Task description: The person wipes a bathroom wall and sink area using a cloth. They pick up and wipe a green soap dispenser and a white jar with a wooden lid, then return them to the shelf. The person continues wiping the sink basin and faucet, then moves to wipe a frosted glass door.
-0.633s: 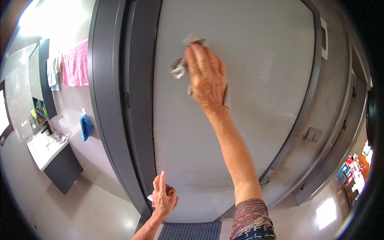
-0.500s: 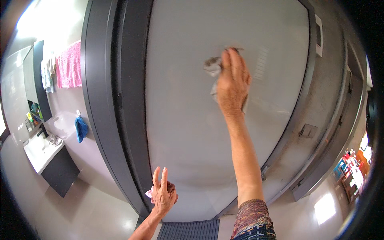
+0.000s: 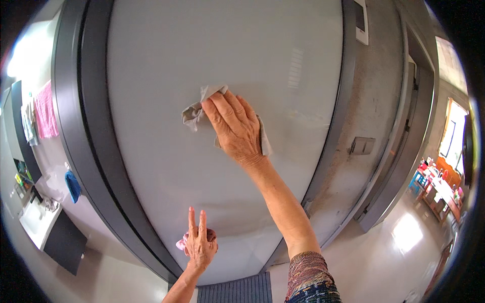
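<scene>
A crumpled light grey cloth point(image 3: 193, 115) lies against the pale grey glossy door panel point(image 3: 202, 45). My right hand point(image 3: 235, 123) presses it there, fingers together and pointing up and left; cloth edges stick out on both sides. Lower down, my left hand point(image 3: 199, 245) is at the panel's lower left part, two fingers stretched upward. Its other fingers are folded on a bunched pink and dark red cloth point(image 3: 211, 235). Whether the two raised fingertips touch the panel, I cannot tell.
A dark grey frame point(image 3: 93, 126) borders the panel. Right of it, a stained wall carries a light switch point(image 3: 362, 146) and a white wall unit point(image 3: 361, 22). A ribbed dark mat point(image 3: 235, 290) lies below. At left are a washbasin point(image 3: 38, 222) and hanging pink towel point(image 3: 46, 111).
My right hand and the grey cloth have slid down and left across the panel. The view has turned rightward. My left hand keeps its cloth and raised fingers.
</scene>
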Demonstrator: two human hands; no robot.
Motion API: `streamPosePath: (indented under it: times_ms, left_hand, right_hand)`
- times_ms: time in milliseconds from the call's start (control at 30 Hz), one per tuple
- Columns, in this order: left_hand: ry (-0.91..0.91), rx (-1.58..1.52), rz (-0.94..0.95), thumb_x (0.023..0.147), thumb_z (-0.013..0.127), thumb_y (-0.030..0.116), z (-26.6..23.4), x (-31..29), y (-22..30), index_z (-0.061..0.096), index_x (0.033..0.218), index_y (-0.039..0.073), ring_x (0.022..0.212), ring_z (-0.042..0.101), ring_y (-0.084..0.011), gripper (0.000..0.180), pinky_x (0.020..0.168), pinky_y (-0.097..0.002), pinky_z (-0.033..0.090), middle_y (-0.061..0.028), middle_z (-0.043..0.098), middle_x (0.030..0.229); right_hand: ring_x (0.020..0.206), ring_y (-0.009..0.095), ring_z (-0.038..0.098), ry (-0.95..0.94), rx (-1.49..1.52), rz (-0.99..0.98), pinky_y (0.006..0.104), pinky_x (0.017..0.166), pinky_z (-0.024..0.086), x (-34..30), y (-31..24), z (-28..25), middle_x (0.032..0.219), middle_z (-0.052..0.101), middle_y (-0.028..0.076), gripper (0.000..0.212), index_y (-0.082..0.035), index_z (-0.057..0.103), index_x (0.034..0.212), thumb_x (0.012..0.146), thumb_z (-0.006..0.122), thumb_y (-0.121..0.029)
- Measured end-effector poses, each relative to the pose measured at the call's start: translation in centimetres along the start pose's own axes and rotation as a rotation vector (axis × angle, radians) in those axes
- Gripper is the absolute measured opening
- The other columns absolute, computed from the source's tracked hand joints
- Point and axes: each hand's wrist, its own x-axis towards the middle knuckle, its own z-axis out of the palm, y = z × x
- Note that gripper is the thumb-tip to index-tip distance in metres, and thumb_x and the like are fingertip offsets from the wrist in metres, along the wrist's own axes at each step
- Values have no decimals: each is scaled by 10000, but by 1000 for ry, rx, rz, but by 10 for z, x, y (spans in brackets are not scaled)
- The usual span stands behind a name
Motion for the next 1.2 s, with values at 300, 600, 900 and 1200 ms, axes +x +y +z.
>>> streamPosePath:
  times_ms: [300,600,900,1200]
  left_hand:
    - [-5,111,-106,632,624,-45,30,2,16,290,1454,142,824,590,-249,907,645,-357,447,-284,103,1507]
    - [23,189,-42,603,646,-44,38,0,9,231,1470,100,734,577,-228,972,581,-329,458,-310,41,1502]
    - [48,237,-31,561,673,-54,43,3,14,225,1470,77,740,594,-211,1022,540,-290,447,-310,49,1501]
    - [101,254,-77,619,602,-98,45,-3,8,193,1487,123,750,581,-219,984,563,-293,445,-260,53,1524]
  right_hand:
    - [1161,262,492,116,-129,160,427,968,406,-14,103,-33,1314,462,78,458,-33,510,1261,809,579,-10]
    - [1250,317,385,112,-327,403,478,1029,290,-42,154,-56,1382,382,162,473,-62,433,1319,856,525,-43]
    - [1141,297,430,18,-489,676,440,959,328,-140,103,-76,1329,410,153,435,-12,475,1279,848,534,-15]
    - [913,294,530,140,-129,496,439,846,448,-130,170,-120,1032,572,125,393,-130,569,1187,825,521,16]
